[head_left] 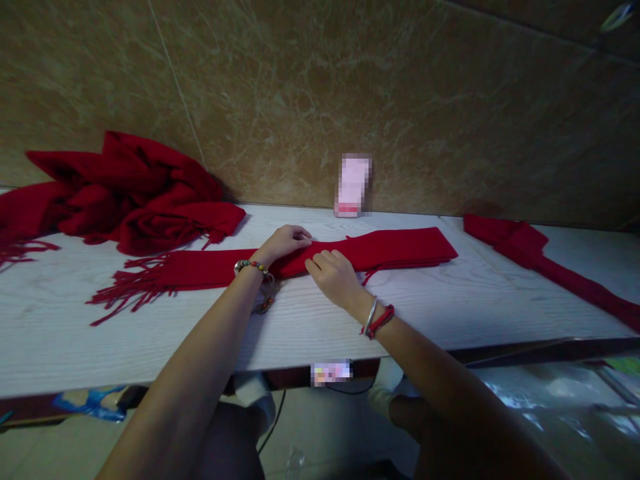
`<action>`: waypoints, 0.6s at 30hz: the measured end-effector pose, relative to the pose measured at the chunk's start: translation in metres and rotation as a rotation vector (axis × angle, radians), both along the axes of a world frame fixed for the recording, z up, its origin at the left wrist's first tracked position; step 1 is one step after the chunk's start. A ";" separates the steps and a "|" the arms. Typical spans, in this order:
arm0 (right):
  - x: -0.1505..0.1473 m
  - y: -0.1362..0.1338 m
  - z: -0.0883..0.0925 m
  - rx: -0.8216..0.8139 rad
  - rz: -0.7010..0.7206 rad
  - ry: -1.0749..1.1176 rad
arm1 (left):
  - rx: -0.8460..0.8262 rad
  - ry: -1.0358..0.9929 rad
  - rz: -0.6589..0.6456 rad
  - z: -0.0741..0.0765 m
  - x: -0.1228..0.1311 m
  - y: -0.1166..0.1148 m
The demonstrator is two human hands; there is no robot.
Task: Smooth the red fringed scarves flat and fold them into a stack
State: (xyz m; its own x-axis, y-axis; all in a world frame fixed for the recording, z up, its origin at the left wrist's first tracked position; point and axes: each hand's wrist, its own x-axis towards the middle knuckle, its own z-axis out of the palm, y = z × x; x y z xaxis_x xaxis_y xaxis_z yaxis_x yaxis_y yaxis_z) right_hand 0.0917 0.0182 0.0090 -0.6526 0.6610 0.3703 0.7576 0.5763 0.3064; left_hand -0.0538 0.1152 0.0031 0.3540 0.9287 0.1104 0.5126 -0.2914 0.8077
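A red scarf [400,248] lies folded in a long flat strip across the white table, its fringe spread at the left end. Over the strip's middle, my left hand [286,244] bends its fingers at the far edge, closed on the cloth. Just to its right, my right hand [334,275] has its fingers curled into the near side of the same scarf. The fingertips of both hands are partly hidden. A beaded bracelet is on my left wrist; a silver bangle and a red cord are on the right.
A crumpled heap of red scarves [145,190] sits at the back left, against the brown marbled wall [300,87]. Another red scarf [520,247] trails over the right side of the white table [210,340]. A pink phone-like object [353,183], blurred, leans on the wall.
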 end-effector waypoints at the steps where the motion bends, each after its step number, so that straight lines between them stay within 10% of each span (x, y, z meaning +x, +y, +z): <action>1: 0.002 0.001 0.003 0.034 0.006 0.020 | 0.000 -0.044 0.011 0.003 0.001 -0.001; 11: 0.072 0.005 0.093 0.318 -0.085 0.092 | -0.005 -0.400 -0.058 0.109 0.067 0.007; 18: 0.173 0.006 0.111 0.352 -0.396 0.145 | 0.269 0.033 -0.178 0.157 0.179 0.010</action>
